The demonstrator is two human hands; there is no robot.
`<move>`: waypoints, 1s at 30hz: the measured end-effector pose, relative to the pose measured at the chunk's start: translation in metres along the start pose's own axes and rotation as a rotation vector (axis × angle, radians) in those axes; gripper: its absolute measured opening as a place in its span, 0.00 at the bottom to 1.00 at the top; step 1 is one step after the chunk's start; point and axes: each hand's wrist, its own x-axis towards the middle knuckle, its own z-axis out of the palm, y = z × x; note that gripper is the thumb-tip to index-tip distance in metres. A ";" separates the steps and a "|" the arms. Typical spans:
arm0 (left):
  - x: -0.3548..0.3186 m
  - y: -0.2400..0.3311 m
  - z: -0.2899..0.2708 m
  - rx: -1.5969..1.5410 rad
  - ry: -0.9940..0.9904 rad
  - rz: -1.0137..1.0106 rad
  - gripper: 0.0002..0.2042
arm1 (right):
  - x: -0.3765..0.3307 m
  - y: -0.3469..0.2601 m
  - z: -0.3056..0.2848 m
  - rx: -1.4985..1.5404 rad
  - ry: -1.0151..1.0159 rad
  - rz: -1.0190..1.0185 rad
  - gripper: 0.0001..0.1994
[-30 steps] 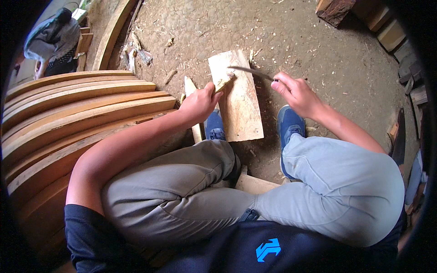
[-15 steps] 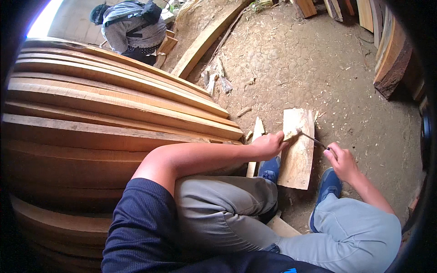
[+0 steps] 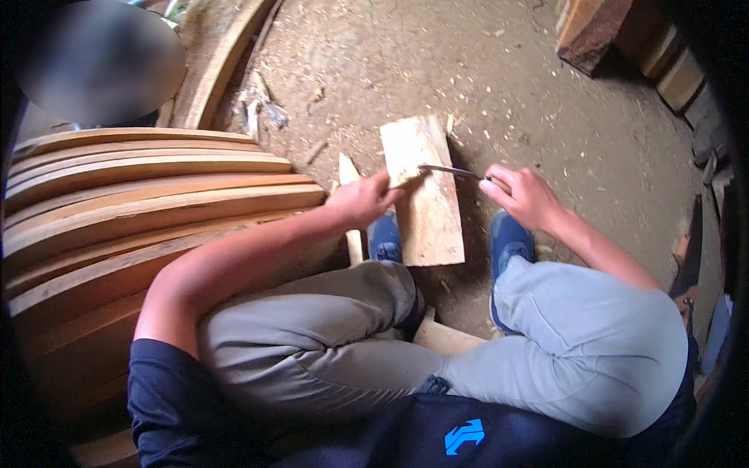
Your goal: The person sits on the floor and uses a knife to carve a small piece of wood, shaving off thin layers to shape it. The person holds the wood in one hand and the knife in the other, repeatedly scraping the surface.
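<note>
A pale, flat wooden board (image 3: pixel 434 226) lies on the ground between my feet, slightly tilted. On its upper part rests a small, pale piece of wood (image 3: pixel 405 176), pinched at its near-left end by my left hand (image 3: pixel 363 200). My right hand (image 3: pixel 524 198) is closed around the handle of a knife (image 3: pixel 452 169) with a thin, dark blade. The blade points left across the board, and its tip meets the small piece. Most of the handle is hidden in my fingers.
Long sawn planks (image 3: pixel 156 207) are stacked at my left. A long beam (image 3: pixel 222 70) lies on the dirt floor (image 3: pixel 367 62) at the far left, by a blurred shape. Thick timber (image 3: pixel 593 35) stands at the far right. Wood chips are scattered about, and a narrow offcut (image 3: pixel 355 246) lies beside my left shoe.
My view has shifted, so the board, planks and both hands appear farther left and higher. The left hand still holds the small piece of wood, and the right still holds the knife against it.
</note>
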 end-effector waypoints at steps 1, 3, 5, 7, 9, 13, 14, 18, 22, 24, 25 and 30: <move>0.003 -0.003 0.001 0.026 0.004 0.017 0.24 | 0.000 0.001 -0.001 -0.003 -0.027 0.006 0.18; 0.001 -0.004 0.001 0.041 0.025 0.049 0.23 | -0.001 0.005 0.002 0.007 -0.016 0.001 0.18; 0.001 -0.003 0.005 0.017 0.063 0.108 0.22 | -0.002 0.005 0.003 0.006 -0.013 0.006 0.18; 0.001 -0.002 0.010 -0.010 0.088 0.114 0.22 | -0.002 0.004 0.003 -0.005 -0.014 0.021 0.18; -0.001 -0.002 0.008 -0.009 0.084 0.115 0.21 | -0.002 0.008 0.007 0.013 0.034 -0.038 0.17; 0.001 -0.007 0.009 0.014 0.085 0.116 0.21 | 0.000 0.009 0.010 0.011 0.026 -0.033 0.18; 0.000 -0.007 0.010 0.000 0.093 0.120 0.21 | -0.001 0.009 0.010 0.004 0.014 -0.022 0.18; 0.000 -0.003 0.014 -0.007 0.114 0.116 0.21 | -0.002 0.014 0.014 -0.005 0.062 -0.061 0.18; -0.003 0.000 0.010 -0.017 0.099 0.093 0.22 | 0.000 0.014 0.014 0.007 0.051 -0.075 0.19; -0.001 -0.001 0.012 -0.024 0.100 0.098 0.22 | 0.000 0.016 0.015 0.007 0.065 -0.092 0.19; 0.000 -0.001 0.013 -0.027 0.101 0.100 0.22 | 0.000 0.018 0.016 0.004 0.071 -0.098 0.19; -0.004 0.002 0.010 -0.044 0.094 0.102 0.22 | -0.002 0.014 0.015 0.014 0.048 -0.077 0.19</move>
